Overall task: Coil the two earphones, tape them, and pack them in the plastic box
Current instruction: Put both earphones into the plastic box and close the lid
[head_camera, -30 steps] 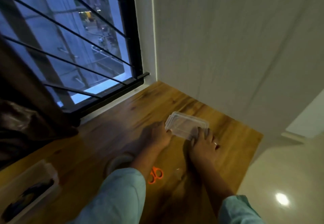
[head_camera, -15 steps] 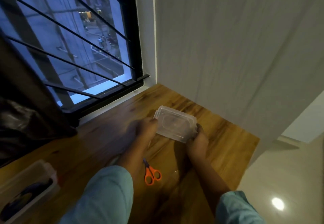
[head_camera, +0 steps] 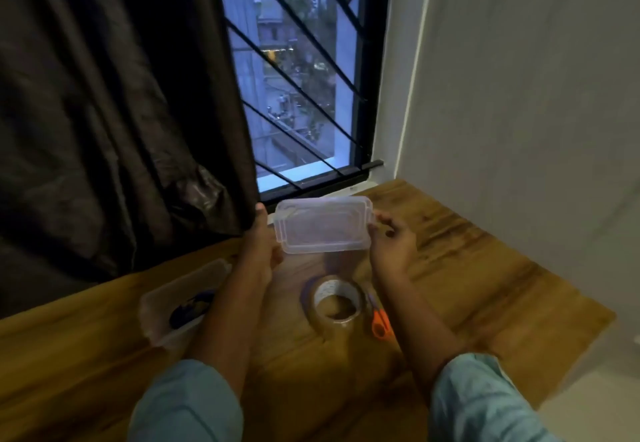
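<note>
- Plastic box point(head_camera: 323, 225): clear, lid on, held up off the table point(head_camera: 467, 268) between the two hands. It is tilted so that one broad face is turned toward the camera.
- Left hand point(head_camera: 261, 251): grips the box's left short end. The thumb point(head_camera: 260, 212) stands straight up, just beside the upper left corner. The other fingers curl in under the lower left corner and are mostly hidden, so I cannot tell how far apart they lie.
- Right hand point(head_camera: 389, 244): holds the right short end. The fingers point(head_camera: 382, 223) are curled and close together, and their tips touch the box's right rim near its latch tab.
- Tape roll point(head_camera: 336, 303): lies flat on the table, below the box and nearer the body than both sets of fingertips, between the two forearms. Neither hand touches it.
- Scissors point(head_camera: 379, 320): orange handles, on the table just right of the tape roll, under the right wrist and well short of the right fingers.
- Open tray point(head_camera: 152, 317): translucent, no lid, on the table to the outer side of the left forearm and well apart from the left fingers. A dark bundle point(head_camera: 188, 306) lies inside it, too dim to identify.
- Curtain point(head_camera: 104, 112): dark, hanging just beyond the left thumb.
- Window point(head_camera: 294, 78): barred, straight ahead past the box.
- Wall point(head_camera: 519, 95): pale, beyond the right fingers.
- Sleeves point(head_camera: 187, 403): light blue, on both forearms.
</note>
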Demonstrator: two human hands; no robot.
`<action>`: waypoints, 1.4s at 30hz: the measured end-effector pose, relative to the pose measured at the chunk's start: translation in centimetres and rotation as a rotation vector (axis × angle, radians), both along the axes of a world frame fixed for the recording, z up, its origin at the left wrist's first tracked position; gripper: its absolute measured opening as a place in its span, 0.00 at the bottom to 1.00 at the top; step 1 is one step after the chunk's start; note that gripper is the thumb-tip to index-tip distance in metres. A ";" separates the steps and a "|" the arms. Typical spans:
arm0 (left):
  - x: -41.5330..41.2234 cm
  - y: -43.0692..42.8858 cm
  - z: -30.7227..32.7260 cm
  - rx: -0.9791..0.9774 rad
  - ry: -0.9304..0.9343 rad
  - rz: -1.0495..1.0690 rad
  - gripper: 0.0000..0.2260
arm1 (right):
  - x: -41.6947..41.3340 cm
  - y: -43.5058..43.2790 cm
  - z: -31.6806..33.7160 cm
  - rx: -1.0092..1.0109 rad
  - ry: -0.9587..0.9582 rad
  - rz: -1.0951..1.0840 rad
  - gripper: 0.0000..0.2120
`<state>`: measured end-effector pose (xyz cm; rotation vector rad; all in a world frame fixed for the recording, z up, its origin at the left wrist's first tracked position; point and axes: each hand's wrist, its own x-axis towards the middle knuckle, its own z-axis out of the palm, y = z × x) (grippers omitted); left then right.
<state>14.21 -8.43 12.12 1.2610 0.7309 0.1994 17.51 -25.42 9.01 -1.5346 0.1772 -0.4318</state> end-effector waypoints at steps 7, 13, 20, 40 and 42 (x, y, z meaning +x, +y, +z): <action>-9.4 8.8 -1.1 0.029 -0.021 0.045 0.18 | -3.5 8.1 1.5 0.263 0.194 0.534 0.11; -13.2 10.6 -4.4 0.278 -0.119 0.382 0.12 | -4.3 13.2 -2.4 -0.173 0.273 0.585 0.08; -13.1 12.4 -6.8 0.529 0.124 0.418 0.13 | -4.6 15.3 -4.5 -0.467 0.251 0.650 0.03; -12.7 15.4 -8.5 0.177 0.095 0.393 0.15 | -2.6 16.9 -4.8 -0.580 0.260 0.837 0.05; -12.8 15.8 -8.6 0.140 0.095 0.356 0.18 | -2.4 16.9 -4.8 -0.576 0.313 0.860 0.03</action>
